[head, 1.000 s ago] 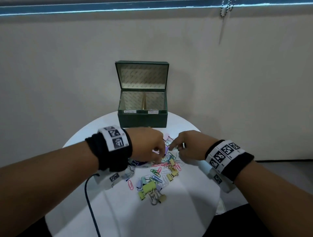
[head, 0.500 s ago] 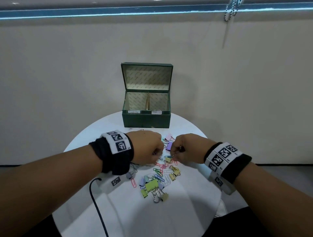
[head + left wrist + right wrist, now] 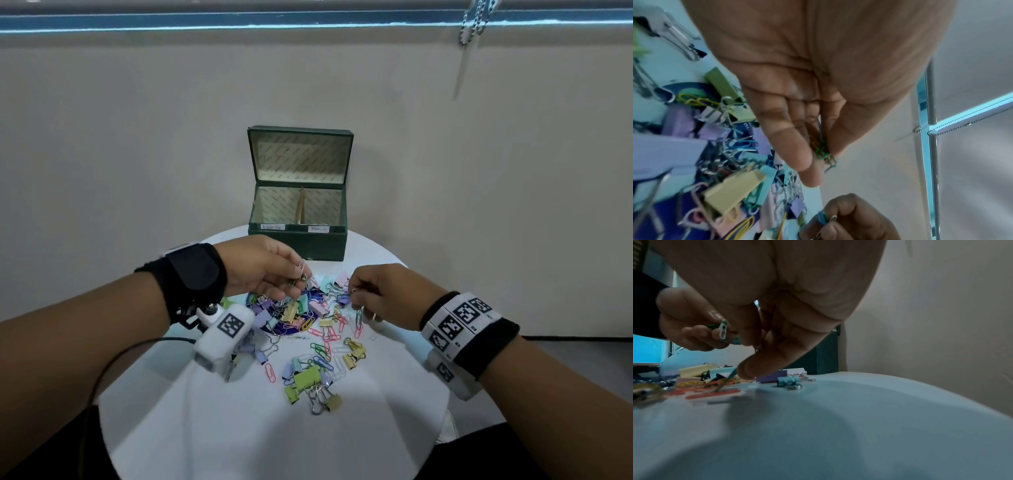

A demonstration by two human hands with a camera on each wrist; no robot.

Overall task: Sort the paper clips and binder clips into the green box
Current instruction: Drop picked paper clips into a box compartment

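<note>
The green box (image 3: 298, 245) stands open at the table's far edge, with a divider and two white labels on its front rim. Colourful paper clips and binder clips (image 3: 318, 329) lie heaped in front of it. My left hand (image 3: 301, 279) hovers over the heap's far left. It pinches a small bunch of paper clips (image 3: 823, 151) between thumb and fingers. My right hand (image 3: 356, 298) is just to the right, above the heap, fingers curled. It pinches a blue paper clip (image 3: 359, 317) that dangles toward the table. The same blue clip (image 3: 725, 380) shows under its thumb.
The round white table (image 3: 239, 428) has bare surface toward me. A lime binder clip cluster (image 3: 308, 378) lies at the heap's near end. A black cable (image 3: 102, 370) trails off the left edge. A bead chain (image 3: 474, 20) hangs at the wall behind, top right.
Both hands have risen off the heap, each with paper clips pinched. The left wrist has rolled over, so its camera unit now shows underneath.
</note>
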